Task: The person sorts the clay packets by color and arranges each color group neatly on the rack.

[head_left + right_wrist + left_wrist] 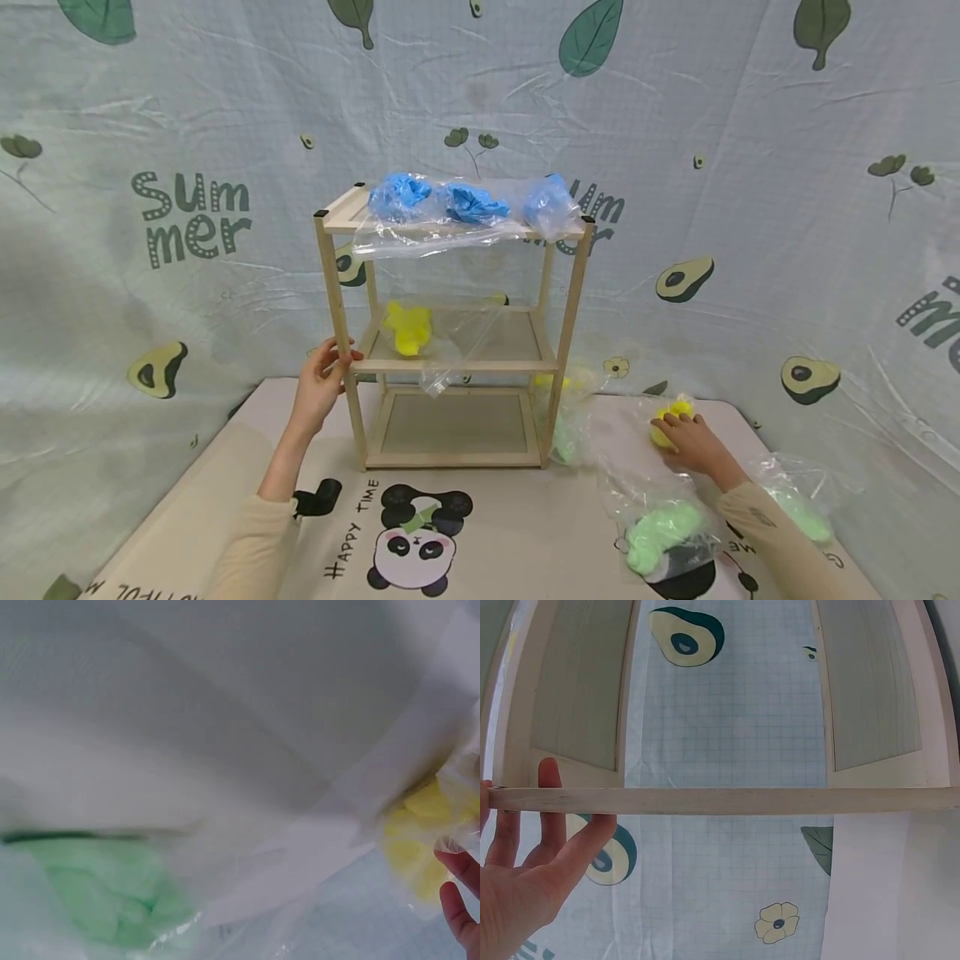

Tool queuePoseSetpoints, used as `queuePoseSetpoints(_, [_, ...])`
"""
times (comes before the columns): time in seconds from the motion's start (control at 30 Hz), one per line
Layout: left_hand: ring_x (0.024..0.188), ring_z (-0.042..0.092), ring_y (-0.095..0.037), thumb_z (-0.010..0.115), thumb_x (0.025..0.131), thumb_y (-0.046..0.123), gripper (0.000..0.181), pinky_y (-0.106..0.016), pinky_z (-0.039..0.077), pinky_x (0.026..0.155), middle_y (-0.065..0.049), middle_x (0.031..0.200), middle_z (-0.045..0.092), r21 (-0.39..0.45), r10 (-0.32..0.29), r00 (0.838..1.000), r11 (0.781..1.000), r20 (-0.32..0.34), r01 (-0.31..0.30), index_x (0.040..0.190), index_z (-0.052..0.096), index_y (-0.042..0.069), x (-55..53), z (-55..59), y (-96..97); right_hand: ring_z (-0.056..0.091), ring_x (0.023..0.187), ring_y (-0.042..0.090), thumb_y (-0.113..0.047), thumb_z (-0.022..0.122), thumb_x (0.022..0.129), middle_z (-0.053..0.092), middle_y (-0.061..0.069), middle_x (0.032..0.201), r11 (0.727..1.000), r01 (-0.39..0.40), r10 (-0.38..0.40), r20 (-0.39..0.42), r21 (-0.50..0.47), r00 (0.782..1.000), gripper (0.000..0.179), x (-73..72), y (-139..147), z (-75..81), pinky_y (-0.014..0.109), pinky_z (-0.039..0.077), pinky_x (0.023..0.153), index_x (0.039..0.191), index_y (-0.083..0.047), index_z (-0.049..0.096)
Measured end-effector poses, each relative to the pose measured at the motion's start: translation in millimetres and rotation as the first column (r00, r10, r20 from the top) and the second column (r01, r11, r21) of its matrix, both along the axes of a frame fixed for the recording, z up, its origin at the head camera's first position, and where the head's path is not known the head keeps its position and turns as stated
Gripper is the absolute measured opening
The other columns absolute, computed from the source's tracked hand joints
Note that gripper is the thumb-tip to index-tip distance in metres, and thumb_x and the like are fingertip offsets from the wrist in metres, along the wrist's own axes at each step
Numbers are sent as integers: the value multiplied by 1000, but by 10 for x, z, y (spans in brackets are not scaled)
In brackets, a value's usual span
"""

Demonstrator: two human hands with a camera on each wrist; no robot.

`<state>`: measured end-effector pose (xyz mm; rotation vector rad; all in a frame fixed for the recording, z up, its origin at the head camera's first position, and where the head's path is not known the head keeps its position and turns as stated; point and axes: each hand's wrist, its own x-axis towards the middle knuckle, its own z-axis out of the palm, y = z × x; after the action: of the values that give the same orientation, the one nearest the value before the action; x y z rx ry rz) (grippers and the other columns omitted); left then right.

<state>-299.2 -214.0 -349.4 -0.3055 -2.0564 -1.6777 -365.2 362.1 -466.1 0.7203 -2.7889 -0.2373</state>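
Note:
A small wooden shelf rack (450, 460) stands on the table. My left hand (321, 379) holds its left front post at the middle shelf; in the left wrist view the fingers of the left hand (532, 877) lie about the wooden post (727, 801). Far to the right, my right hand (693, 443) grips a clear plastic bag with a soft yellow lump (664, 433) in it, resting on the table. The right wrist view has fingertips (459, 871) against that bagged yellow lump (420, 832), and the rest of the hand is cut off.
Bagged crumpled blue lumps (472, 204) lie on the top shelf. A bagged yellow lump (409, 327) sits on the middle shelf. Bagged green lumps (663, 533) (804, 515) lie near the right arm, and more bags (568, 433) rest beside the rack. A printed curtain (465, 100) hangs behind.

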Motion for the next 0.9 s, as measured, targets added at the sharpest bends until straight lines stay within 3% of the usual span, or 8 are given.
queuePoseSetpoints(0.2, [84, 55, 6, 45, 92, 21, 14, -22, 49, 65, 22, 84, 57, -10, 6, 1000, 1000, -6, -6, 105, 50, 21, 6, -2, -3, 49, 75, 22, -17, 73, 72, 55, 7, 92, 996, -73, 77, -90, 45, 993, 41, 65, -6, 67, 36, 34, 62, 107, -6, 56])
queuePoseSetpoints(0.53, [84, 54, 6, 45, 92, 23, 15, -21, 49, 64, 23, 83, 57, -13, 12, 1000, 1000, 0, -12, 106, 50, 22, 6, 2, 2, 46, 70, 19, -16, 75, 69, 51, 4, 87, 988, -147, 152, -217, 41, 964, 38, 181, -77, 175, 33, 33, 61, 100, -8, 55])
queuePoseSetpoints(0.8, [83, 54, 6, 45, 92, 24, 14, -21, 49, 64, 22, 84, 57, -5, 8, 1000, 1000, -8, -8, 104, 50, 26, 22, 14, 9, 41, 64, 17, -14, 76, 63, 47, 1, 80, 958, -280, 281, -385, 62, 879, 40, 311, -236, 317, 31, 31, 58, 97, -10, 56])
queuePoseSetpoints(0.83, [83, 54, 6, 45, 92, 24, 14, -21, 49, 64, 22, 84, 57, -4, 6, 1000, 1000, -9, -6, 104, 51, 26, 22, 13, 9, 40, 64, 17, -14, 74, 64, 46, 1, 79, 953, -297, 296, -398, 61, 868, 38, 332, -253, 331, 30, 30, 58, 97, -11, 56])
queuePoseSetpoints(0.9, [83, 54, 5, 45, 92, 23, 14, -21, 49, 64, 22, 83, 57, -2, 4, 1000, 1000, -10, -4, 104, 51, 25, 19, 9, 10, 39, 63, 16, -18, 63, 75, 45, 0, 77, 941, -332, 325, -424, 59, 845, 24, 377, -285, 358, 29, 29, 58, 97, -11, 55])
